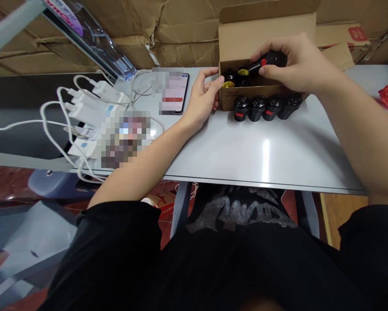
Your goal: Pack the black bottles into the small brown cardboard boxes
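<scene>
Pinching a black lamp socket [267, 61] at the cardboard box [250, 93], the right hand [294, 65] sits opposite the spread left hand [203, 100]. About four sockets [235, 77] are boxed — four more sockets [261, 108] stand outside on the worktop [265, 151].

On the tabletop [271, 151] stands an open cardboard box [265, 36], with some lamp sockets [230, 76] inside it and four more lamp sockets [257, 109] in a row just before it. Left of the box lies a phone [174, 93], and further left are USB chargers [83, 108] with their cables [19, 124].
</scene>
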The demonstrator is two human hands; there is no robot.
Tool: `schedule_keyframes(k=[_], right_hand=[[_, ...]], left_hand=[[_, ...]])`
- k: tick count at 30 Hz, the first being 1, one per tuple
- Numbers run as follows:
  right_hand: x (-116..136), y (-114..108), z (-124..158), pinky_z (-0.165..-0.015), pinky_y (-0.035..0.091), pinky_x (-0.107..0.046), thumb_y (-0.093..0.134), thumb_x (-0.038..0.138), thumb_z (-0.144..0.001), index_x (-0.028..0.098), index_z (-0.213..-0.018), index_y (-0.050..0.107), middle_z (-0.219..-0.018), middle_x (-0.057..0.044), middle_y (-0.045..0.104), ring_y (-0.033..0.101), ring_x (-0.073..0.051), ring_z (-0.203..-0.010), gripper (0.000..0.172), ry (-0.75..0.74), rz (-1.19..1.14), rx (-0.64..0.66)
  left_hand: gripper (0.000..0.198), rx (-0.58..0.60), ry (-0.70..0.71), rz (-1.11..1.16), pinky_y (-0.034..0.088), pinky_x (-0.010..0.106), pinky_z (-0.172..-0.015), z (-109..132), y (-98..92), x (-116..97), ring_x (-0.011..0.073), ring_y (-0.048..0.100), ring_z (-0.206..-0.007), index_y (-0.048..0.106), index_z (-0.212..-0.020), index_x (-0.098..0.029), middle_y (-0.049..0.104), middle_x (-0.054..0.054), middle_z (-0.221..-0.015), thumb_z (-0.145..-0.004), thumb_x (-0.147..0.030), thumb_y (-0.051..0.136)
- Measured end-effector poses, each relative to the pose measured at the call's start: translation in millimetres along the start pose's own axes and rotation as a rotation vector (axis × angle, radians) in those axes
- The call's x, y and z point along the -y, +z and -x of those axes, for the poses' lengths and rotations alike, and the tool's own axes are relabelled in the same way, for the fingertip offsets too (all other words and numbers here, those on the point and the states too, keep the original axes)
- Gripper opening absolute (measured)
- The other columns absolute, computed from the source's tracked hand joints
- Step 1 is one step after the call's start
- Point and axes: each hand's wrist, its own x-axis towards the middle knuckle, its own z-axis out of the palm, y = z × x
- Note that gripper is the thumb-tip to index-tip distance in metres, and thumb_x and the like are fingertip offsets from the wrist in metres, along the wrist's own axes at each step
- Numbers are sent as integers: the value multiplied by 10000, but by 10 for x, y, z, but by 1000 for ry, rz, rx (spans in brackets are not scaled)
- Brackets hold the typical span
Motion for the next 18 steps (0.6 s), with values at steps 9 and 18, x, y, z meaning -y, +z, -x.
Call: schedule_keyframes(k=[9, 18], right_hand=[[50, 2, 32, -1162, 673, -541, 831, 246, -1049, 338, -1192, 912, -1493, -53, 934, 853, -356, -1286, 188, -144, -42, 27], [115, 4, 71, -1048, 648, -490, 867, 273, -1011, 337, -1149, 894, -1479, -43, 928, 807, -336, -1169, 155, -90, -52, 9]], left_hand=[[919, 17, 59, -10, 615, 343, -714, -47, -28, 174, 210, 756, -750, 733, -1536, -347, 629, -32, -848, -980, -1059, 900], [894, 36, 51, 11, 580, 332, -680, 9, -21, 103, 173, 661, -675, 710, -1517, -349, 600, -55, -829, -978, -1026, 936]])
